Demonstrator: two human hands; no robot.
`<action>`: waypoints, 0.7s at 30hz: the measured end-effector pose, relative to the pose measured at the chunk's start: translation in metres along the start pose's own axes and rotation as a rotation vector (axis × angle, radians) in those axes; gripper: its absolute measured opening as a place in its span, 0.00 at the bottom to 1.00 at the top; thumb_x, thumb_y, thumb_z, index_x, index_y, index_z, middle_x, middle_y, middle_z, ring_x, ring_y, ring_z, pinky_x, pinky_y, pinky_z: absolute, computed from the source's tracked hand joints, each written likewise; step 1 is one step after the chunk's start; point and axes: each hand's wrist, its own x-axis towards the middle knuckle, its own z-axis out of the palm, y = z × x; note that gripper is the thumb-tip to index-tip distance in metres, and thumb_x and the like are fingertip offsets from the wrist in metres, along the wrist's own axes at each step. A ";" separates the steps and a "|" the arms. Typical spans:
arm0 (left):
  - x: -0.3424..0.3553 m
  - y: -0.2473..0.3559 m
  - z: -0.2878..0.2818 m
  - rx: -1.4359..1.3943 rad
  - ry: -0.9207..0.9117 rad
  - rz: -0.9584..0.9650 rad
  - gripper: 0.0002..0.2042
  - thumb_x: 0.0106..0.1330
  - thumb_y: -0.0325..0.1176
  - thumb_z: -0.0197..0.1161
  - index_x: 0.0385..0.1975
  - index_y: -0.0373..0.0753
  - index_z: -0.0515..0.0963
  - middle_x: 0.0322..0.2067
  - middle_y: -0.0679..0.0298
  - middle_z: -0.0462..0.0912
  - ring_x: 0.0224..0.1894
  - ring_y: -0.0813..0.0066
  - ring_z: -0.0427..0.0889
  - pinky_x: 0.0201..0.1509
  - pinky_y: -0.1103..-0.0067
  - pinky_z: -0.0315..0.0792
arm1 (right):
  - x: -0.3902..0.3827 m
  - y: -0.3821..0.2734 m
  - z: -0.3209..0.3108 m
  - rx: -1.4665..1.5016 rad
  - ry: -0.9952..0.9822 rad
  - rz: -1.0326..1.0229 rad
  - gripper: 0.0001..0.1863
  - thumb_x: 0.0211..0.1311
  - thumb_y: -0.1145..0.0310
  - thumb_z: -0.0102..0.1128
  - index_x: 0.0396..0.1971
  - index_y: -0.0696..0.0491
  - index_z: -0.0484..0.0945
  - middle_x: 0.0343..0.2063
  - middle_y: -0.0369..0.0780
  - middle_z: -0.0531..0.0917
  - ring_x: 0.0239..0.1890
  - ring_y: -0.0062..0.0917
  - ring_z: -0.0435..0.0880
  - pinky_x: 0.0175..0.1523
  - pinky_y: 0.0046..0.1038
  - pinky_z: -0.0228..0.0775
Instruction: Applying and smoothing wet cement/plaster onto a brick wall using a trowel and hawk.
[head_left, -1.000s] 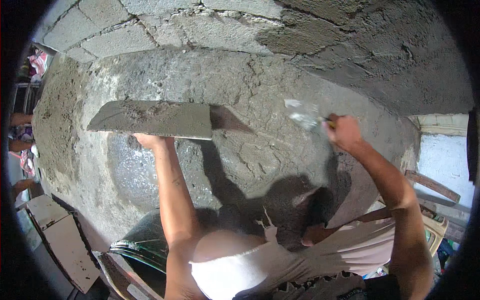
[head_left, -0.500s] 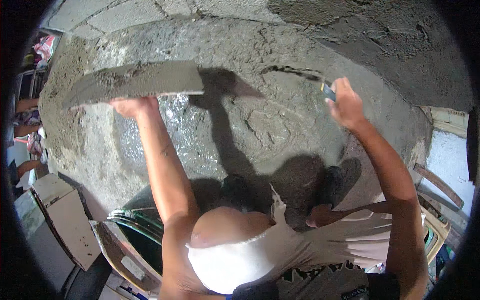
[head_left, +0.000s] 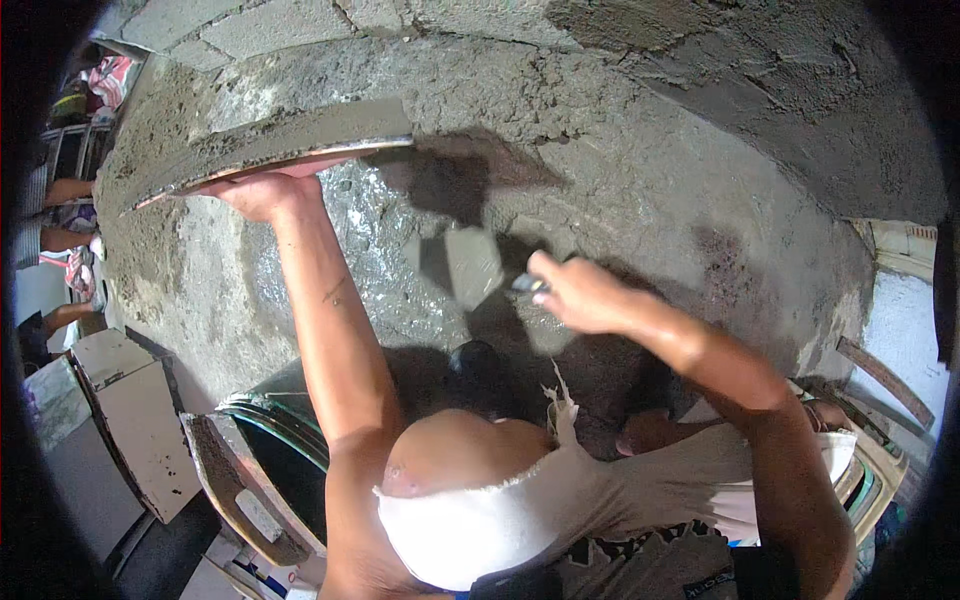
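Observation:
A long mortar board (head_left: 345, 150), coated with grey mortar on its upper face, rests on my left hand (head_left: 265, 195) at the upper left. That hand holds it from underneath, and the board hides some of its fingers. My right hand (head_left: 585, 295) is closed round the handle of a trowel (head_left: 472, 268) near the middle of the view. The trowel's blade has a grey film on it and is slightly blurred. Behind both tools lies a rough surface of wet grey mortar (head_left: 620, 170), glistening below the board.
A dark bucket (head_left: 285, 470) with a green rim stands at lower left, beside a curved panel (head_left: 215, 465) and a pale box (head_left: 140, 435). Other people's arms (head_left: 68, 240) show at the far left. Concrete blocks (head_left: 290, 30) run along the top. A wooden strip (head_left: 885, 380) leans at right.
My right hand has swung from the upper right down and left to the middle, bringing the trowel with it. My left hand has lifted the board slightly, tilting more of its underside into view.

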 end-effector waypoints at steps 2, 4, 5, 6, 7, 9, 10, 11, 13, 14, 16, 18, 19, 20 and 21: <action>-0.003 0.004 0.001 0.000 -0.004 -0.008 0.43 0.65 0.75 0.36 0.65 0.44 0.64 0.62 0.58 0.69 0.63 0.55 0.69 0.67 0.53 0.66 | 0.009 -0.010 0.034 -0.282 -0.041 -0.003 0.16 0.70 0.55 0.52 0.45 0.53 0.66 0.24 0.48 0.81 0.28 0.48 0.83 0.33 0.48 0.75; -0.008 -0.003 0.002 -0.009 -0.007 -0.093 0.43 0.65 0.75 0.36 0.66 0.44 0.64 0.62 0.58 0.69 0.63 0.55 0.69 0.66 0.53 0.66 | -0.001 0.007 0.073 -0.422 0.223 -0.237 0.17 0.71 0.52 0.48 0.43 0.52 0.69 0.25 0.44 0.79 0.25 0.39 0.84 0.28 0.42 0.76; -0.006 -0.004 -0.002 0.012 -0.001 -0.095 0.42 0.66 0.74 0.36 0.66 0.44 0.64 0.62 0.58 0.69 0.64 0.55 0.68 0.67 0.54 0.66 | 0.003 0.014 0.082 -0.420 0.226 -0.241 0.17 0.71 0.52 0.48 0.43 0.52 0.69 0.25 0.44 0.79 0.25 0.39 0.84 0.28 0.42 0.76; -0.006 -0.006 -0.003 0.009 0.000 -0.091 0.42 0.66 0.74 0.36 0.66 0.44 0.64 0.62 0.58 0.69 0.64 0.55 0.68 0.67 0.54 0.66 | 0.007 0.022 0.087 -0.551 0.286 -0.269 0.18 0.71 0.51 0.48 0.43 0.52 0.71 0.25 0.42 0.78 0.24 0.35 0.83 0.25 0.38 0.75; -0.006 -0.009 -0.004 0.032 0.006 -0.074 0.41 0.67 0.73 0.35 0.66 0.43 0.64 0.63 0.59 0.68 0.64 0.55 0.68 0.67 0.55 0.66 | 0.008 0.031 0.091 -0.681 0.345 -0.297 0.19 0.71 0.50 0.47 0.42 0.52 0.72 0.26 0.41 0.77 0.23 0.30 0.82 0.22 0.34 0.73; -0.009 -0.014 -0.003 0.061 0.015 -0.062 0.40 0.68 0.72 0.35 0.67 0.43 0.63 0.64 0.59 0.67 0.64 0.55 0.68 0.68 0.55 0.65 | 0.015 0.058 0.062 -0.804 0.386 -0.280 0.21 0.70 0.50 0.49 0.46 0.54 0.72 0.29 0.40 0.79 0.25 0.31 0.84 0.25 0.33 0.76; -0.009 -0.011 -0.002 0.078 0.024 -0.046 0.40 0.68 0.71 0.35 0.67 0.43 0.62 0.64 0.59 0.67 0.64 0.55 0.68 0.68 0.56 0.65 | 0.020 0.065 0.041 -0.839 0.372 -0.248 0.22 0.70 0.48 0.48 0.47 0.53 0.71 0.29 0.40 0.80 0.25 0.30 0.84 0.25 0.32 0.76; -0.012 -0.013 0.001 0.083 0.034 -0.047 0.40 0.69 0.71 0.35 0.68 0.43 0.62 0.65 0.59 0.66 0.65 0.55 0.67 0.69 0.57 0.65 | 0.021 0.076 0.020 -0.865 0.304 -0.184 0.21 0.71 0.48 0.47 0.46 0.53 0.70 0.28 0.40 0.80 0.24 0.31 0.84 0.26 0.33 0.76; -0.012 -0.016 0.001 0.068 0.013 -0.052 0.41 0.68 0.71 0.35 0.68 0.42 0.61 0.66 0.58 0.65 0.65 0.56 0.67 0.69 0.57 0.65 | 0.023 0.088 -0.014 -0.771 0.333 -0.097 0.17 0.71 0.51 0.49 0.42 0.51 0.70 0.28 0.41 0.80 0.24 0.35 0.85 0.26 0.37 0.76; -0.012 -0.017 -0.001 0.056 -0.008 -0.050 0.42 0.68 0.72 0.35 0.69 0.42 0.60 0.66 0.58 0.65 0.66 0.56 0.67 0.69 0.58 0.65 | 0.020 0.087 -0.021 -0.766 0.407 -0.129 0.16 0.70 0.51 0.51 0.40 0.50 0.70 0.28 0.41 0.80 0.23 0.36 0.84 0.26 0.38 0.76; -0.010 -0.015 -0.005 0.041 0.010 -0.075 0.42 0.68 0.72 0.35 0.69 0.43 0.60 0.66 0.59 0.65 0.66 0.56 0.66 0.69 0.58 0.65 | 0.008 0.079 -0.020 -0.764 0.425 -0.096 0.16 0.70 0.52 0.51 0.39 0.50 0.71 0.28 0.41 0.79 0.23 0.36 0.84 0.26 0.38 0.75; -0.011 -0.015 -0.004 0.012 0.031 -0.100 0.42 0.67 0.73 0.35 0.69 0.43 0.59 0.66 0.59 0.65 0.66 0.57 0.66 0.69 0.58 0.65 | -0.011 0.071 -0.010 -0.729 0.382 -0.105 0.15 0.70 0.52 0.52 0.39 0.50 0.71 0.28 0.41 0.79 0.24 0.36 0.84 0.27 0.38 0.75; -0.012 -0.014 -0.005 0.015 0.037 -0.123 0.42 0.67 0.72 0.35 0.69 0.44 0.59 0.66 0.59 0.65 0.65 0.57 0.67 0.69 0.58 0.65 | -0.022 0.067 -0.001 -0.688 0.342 -0.116 0.15 0.70 0.53 0.52 0.39 0.50 0.72 0.28 0.41 0.78 0.25 0.37 0.84 0.27 0.39 0.75; -0.013 -0.016 -0.002 0.008 0.039 -0.146 0.41 0.68 0.72 0.35 0.69 0.44 0.60 0.66 0.59 0.65 0.65 0.57 0.67 0.68 0.58 0.65 | -0.032 0.073 0.012 -0.684 0.391 -0.213 0.13 0.70 0.54 0.52 0.38 0.49 0.71 0.27 0.41 0.77 0.27 0.37 0.84 0.29 0.38 0.76; -0.013 -0.019 -0.003 0.001 0.042 -0.150 0.41 0.68 0.72 0.35 0.69 0.44 0.60 0.66 0.59 0.65 0.65 0.57 0.67 0.68 0.58 0.65 | -0.040 0.072 0.020 -0.601 0.364 -0.269 0.12 0.71 0.56 0.51 0.38 0.50 0.70 0.28 0.42 0.77 0.28 0.39 0.84 0.30 0.40 0.75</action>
